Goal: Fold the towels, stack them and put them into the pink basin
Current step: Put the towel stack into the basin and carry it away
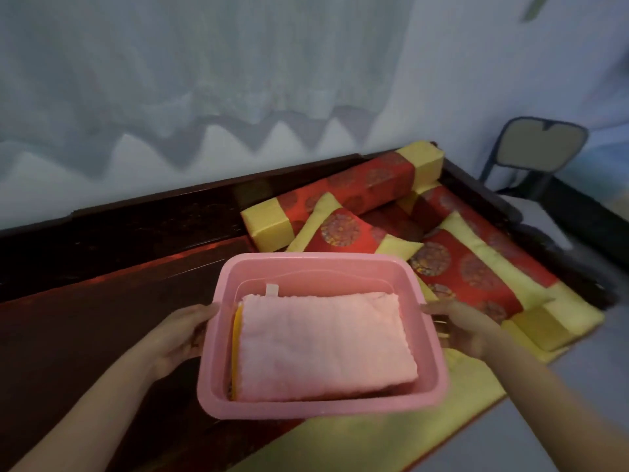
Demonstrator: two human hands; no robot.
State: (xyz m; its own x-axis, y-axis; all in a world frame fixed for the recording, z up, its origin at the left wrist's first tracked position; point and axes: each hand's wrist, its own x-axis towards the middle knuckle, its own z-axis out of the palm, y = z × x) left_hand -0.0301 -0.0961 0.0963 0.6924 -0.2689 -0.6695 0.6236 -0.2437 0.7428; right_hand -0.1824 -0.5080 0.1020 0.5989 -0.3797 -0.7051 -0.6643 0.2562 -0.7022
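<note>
Gripping the pink basin (320, 408) by its two short sides, left hand (183, 330) curled round the left rim, right hand (466, 330) round the right rim, folded pink towel (323, 345) lying inside atop a yellow towel (237, 338), dark wooden surface (85, 318) beneath, red-and-yellow cushions (476, 267) behind

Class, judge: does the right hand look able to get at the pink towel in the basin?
Probably not yet: the pink towel lies uncovered on top, but the right hand holds the pink basin by its side, as does the left hand.
</note>
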